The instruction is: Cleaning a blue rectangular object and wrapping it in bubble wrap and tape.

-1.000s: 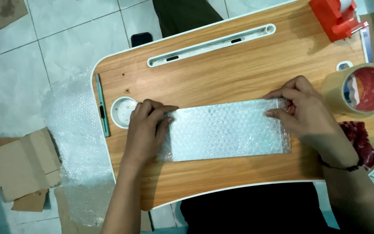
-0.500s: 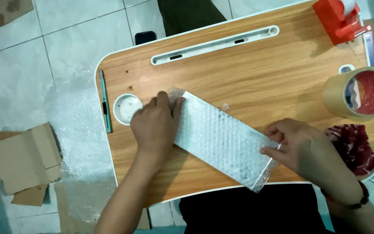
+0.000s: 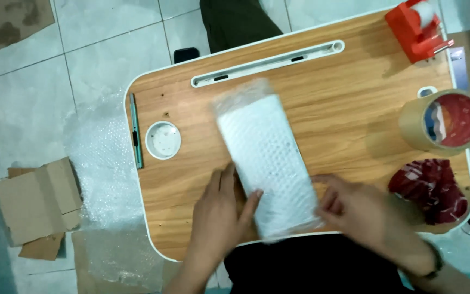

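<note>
A long flat package wrapped in bubble wrap [image 3: 265, 158] lies on the wooden lap table [image 3: 344, 109], its length running away from me toward the slot at the back. My left hand [image 3: 221, 209] presses against its near left edge, thumb on the wrap. On the near right corner my right hand [image 3: 354, 209] grips the package; that hand is blurred.
A large roll of brown tape [image 3: 444, 121] and a red tape dispenser [image 3: 414, 27] stand at the right and back right. Red crumpled material [image 3: 430, 190] lies near the right edge. A white cup recess [image 3: 163, 140] and green pen [image 3: 135, 130] are left. Cardboard [image 3: 39, 201] and bubble wrap sheet [image 3: 104, 163] lie on the floor.
The package has been turned from lying sideways across the table to pointing away from me. Both hands have shifted to its near end.
</note>
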